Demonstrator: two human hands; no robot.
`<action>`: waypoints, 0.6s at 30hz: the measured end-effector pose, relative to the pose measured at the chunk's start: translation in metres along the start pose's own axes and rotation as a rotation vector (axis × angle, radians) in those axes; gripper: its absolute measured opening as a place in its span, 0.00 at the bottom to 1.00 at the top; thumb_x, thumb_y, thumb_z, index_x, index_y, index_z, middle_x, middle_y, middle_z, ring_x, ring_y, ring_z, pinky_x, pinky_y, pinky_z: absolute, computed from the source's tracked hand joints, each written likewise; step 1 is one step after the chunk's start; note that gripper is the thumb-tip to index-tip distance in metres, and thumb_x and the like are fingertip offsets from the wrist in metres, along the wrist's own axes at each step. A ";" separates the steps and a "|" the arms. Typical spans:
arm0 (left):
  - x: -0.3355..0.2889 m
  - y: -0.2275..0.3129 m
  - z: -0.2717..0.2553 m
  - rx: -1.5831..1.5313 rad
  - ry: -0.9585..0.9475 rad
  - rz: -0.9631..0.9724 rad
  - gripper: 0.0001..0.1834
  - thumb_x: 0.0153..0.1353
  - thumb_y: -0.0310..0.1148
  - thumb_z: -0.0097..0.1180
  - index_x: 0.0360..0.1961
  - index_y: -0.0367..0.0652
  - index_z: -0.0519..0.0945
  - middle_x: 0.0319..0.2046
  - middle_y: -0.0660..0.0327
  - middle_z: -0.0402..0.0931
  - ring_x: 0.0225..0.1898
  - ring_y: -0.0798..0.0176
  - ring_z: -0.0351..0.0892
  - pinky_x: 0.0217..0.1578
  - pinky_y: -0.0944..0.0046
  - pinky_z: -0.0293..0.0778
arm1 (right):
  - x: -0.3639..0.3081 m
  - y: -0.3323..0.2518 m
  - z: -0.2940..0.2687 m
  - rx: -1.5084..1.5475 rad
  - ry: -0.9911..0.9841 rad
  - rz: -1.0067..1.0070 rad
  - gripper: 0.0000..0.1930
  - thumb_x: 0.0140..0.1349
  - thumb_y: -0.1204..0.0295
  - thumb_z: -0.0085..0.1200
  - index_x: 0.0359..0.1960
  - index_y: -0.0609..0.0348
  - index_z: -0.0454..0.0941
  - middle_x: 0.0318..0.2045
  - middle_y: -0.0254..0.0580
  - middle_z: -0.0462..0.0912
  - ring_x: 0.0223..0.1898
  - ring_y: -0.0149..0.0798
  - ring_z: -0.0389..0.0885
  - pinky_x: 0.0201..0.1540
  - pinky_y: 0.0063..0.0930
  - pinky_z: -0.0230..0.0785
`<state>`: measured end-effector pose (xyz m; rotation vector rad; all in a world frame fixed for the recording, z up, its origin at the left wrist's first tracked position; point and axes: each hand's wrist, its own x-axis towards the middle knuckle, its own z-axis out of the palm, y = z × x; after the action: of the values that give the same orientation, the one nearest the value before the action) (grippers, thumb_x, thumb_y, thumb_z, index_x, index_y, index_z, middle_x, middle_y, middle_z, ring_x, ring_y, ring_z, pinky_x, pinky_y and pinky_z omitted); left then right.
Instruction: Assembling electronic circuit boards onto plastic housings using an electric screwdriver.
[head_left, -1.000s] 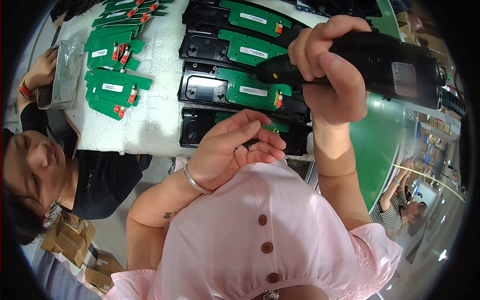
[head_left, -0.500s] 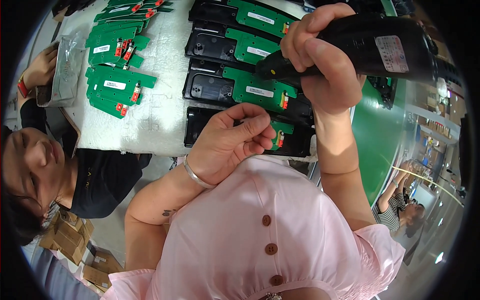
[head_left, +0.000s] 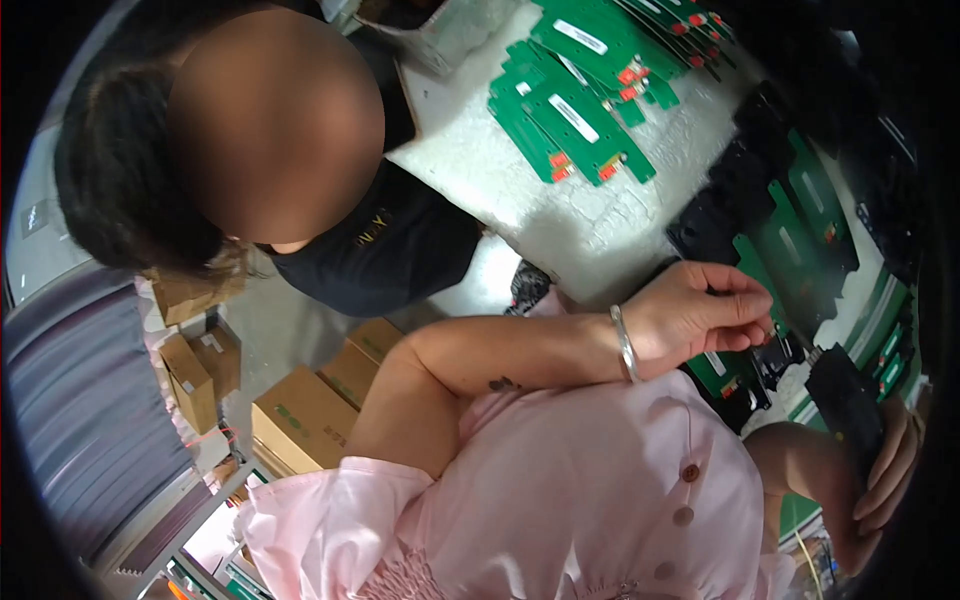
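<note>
My left hand (head_left: 700, 315), a bangle at its wrist, is closed with thumb and fingertips pinched together. What they hold, if anything, is too small to make out. It hovers over the nearest of several black plastic housings (head_left: 705, 195), in which green circuit boards (head_left: 790, 245) lie. At the lower right, my right hand (head_left: 885, 480) wraps round a black electric screwdriver (head_left: 845, 400). Its narrow tip points up and left, close to the housings and a little apart from my left fingers.
Stacks of loose green circuit boards (head_left: 570, 115) with red connectors lie on the white padded tabletop (head_left: 590, 240). A person in a black shirt (head_left: 375, 250) is close by on the left. Cardboard boxes (head_left: 305, 415) stand on the floor below, beside a striped grey-purple sheet (head_left: 90, 400).
My view has swung left and tilted, so the boards and housings now appear farther right. The screwdriver has dropped lower beside the housings. My left hand keeps its pinch.
</note>
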<state>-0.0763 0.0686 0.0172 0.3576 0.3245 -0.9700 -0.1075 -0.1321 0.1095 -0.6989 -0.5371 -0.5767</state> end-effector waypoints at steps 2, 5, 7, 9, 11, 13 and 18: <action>-0.002 0.003 -0.001 -0.003 -0.053 -0.003 0.10 0.56 0.32 0.52 0.37 0.38 0.72 0.30 0.60 0.74 0.31 0.69 0.75 0.32 0.74 0.72 | 0.001 -0.006 0.008 -0.059 0.058 -0.003 0.16 0.38 0.67 0.62 0.09 0.43 0.63 0.11 0.13 0.67 0.11 0.10 0.62 0.20 0.04 0.53; -0.003 0.007 -0.001 0.028 -0.043 -0.030 0.10 0.58 0.32 0.48 0.38 0.37 0.70 0.32 0.59 0.73 0.31 0.70 0.73 0.31 0.75 0.70 | 0.001 0.011 0.024 -0.192 0.055 -0.064 0.13 0.36 0.69 0.62 0.16 0.46 0.66 0.11 0.15 0.68 0.12 0.11 0.64 0.18 0.03 0.55; -0.003 0.003 0.000 -0.056 -0.024 -0.017 0.10 0.57 0.31 0.51 0.37 0.36 0.73 0.30 0.60 0.74 0.29 0.69 0.74 0.32 0.73 0.71 | -0.002 0.023 0.027 -0.076 0.047 -0.108 0.14 0.36 0.70 0.62 0.25 0.50 0.71 0.12 0.17 0.70 0.14 0.14 0.68 0.18 0.03 0.58; -0.003 0.002 -0.007 -0.017 -0.008 -0.059 0.10 0.60 0.34 0.46 0.36 0.38 0.70 0.31 0.62 0.70 0.29 0.73 0.68 0.31 0.77 0.68 | 0.002 0.046 0.021 0.103 -0.208 0.042 0.11 0.42 0.77 0.58 0.29 0.53 0.72 0.15 0.25 0.73 0.15 0.18 0.70 0.18 0.09 0.65; 0.001 -0.001 -0.006 -0.029 -0.050 -0.093 0.09 0.60 0.34 0.45 0.35 0.39 0.70 0.30 0.63 0.69 0.29 0.73 0.68 0.31 0.78 0.68 | 0.007 0.050 0.017 0.093 -0.324 -0.065 0.11 0.43 0.79 0.56 0.29 0.54 0.70 0.16 0.27 0.73 0.14 0.19 0.70 0.18 0.10 0.66; 0.004 -0.004 -0.007 -0.033 -0.064 -0.102 0.09 0.60 0.35 0.45 0.35 0.39 0.70 0.30 0.63 0.69 0.29 0.73 0.68 0.30 0.78 0.68 | -0.006 0.018 0.016 -0.025 -0.254 -0.041 0.13 0.42 0.80 0.56 0.29 0.53 0.69 0.16 0.26 0.73 0.14 0.19 0.70 0.18 0.09 0.66; 0.000 -0.012 0.005 0.007 -0.126 0.004 0.15 0.60 0.36 0.46 0.44 0.36 0.70 0.39 0.56 0.73 0.40 0.65 0.73 0.40 0.68 0.70 | -0.006 0.040 0.030 -0.332 -0.143 0.109 0.19 0.37 0.85 0.53 0.32 0.54 0.63 0.14 0.19 0.70 0.17 0.16 0.70 0.22 0.05 0.60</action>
<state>-0.0858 0.0599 0.0198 0.3023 0.2059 -0.9856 -0.0936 -0.0836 0.1080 -1.0839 -0.5371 -0.5213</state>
